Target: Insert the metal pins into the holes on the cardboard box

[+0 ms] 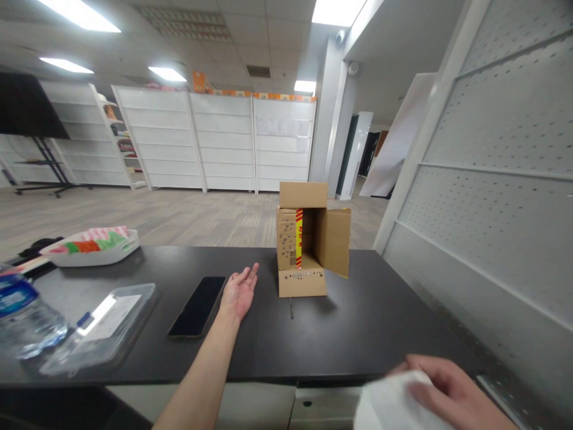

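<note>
My left hand [240,292] lies palm up on the black tabletop [362,322], between the dark phone [197,307] and the cardboard box [286,239]. Its fingers are loosely stretched and hold nothing. At the lower right, my right hand [447,382] is closed on something white and soft-looking, like tissue paper [398,403]; blur and the frame's edge hide part of it. The box lies on its side with its opening toward me, its flaps spread and a red and yellow tape strip on it. A thin metal piece [292,308] lies just in front of its lower flap.
To the left are a clear plastic case [107,322], a water bottle [27,316] and a white basket [89,255] with colourful packets. A white perforated panel [501,209] borders the table on the right. White shelving [224,143] stands across the floor.
</note>
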Demonstrator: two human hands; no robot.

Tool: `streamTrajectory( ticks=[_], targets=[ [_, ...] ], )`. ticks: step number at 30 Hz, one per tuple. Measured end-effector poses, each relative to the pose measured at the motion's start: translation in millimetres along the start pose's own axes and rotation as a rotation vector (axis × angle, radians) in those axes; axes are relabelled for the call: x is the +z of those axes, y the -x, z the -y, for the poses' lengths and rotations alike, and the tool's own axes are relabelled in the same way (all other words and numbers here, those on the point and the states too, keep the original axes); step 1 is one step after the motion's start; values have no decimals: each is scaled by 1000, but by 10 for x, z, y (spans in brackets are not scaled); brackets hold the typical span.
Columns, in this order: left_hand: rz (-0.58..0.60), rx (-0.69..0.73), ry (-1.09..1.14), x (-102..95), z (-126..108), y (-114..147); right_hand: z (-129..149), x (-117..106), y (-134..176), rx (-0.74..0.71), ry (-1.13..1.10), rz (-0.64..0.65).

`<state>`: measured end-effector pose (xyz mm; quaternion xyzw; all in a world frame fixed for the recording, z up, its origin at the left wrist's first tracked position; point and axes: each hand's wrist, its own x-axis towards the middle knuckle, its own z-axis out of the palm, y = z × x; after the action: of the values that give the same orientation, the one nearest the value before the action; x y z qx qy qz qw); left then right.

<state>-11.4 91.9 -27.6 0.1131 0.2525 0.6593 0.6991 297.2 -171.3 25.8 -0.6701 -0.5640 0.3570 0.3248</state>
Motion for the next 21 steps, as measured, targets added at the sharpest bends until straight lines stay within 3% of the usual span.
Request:
streamTrajectory(
  ticks=[4, 7, 12, 15, 21],
  targets=[
    [7, -2, -4, -10, 0, -9, 356, 85, -516, -126, 248, -161],
    [8, 3, -7, -19, 3, -23, 547, 170, -738, -181, 511, -174],
    [7, 17, -25, -23, 4, -23, 721, 373, -820, -89, 729, -155],
    [6, 20, -27, -28, 2, -26, 700, 444, -796, -92, 695, -76],
    [14, 23, -29, -27, -2, -39, 347, 410, -712, 53, 680, -142]
  ],
)
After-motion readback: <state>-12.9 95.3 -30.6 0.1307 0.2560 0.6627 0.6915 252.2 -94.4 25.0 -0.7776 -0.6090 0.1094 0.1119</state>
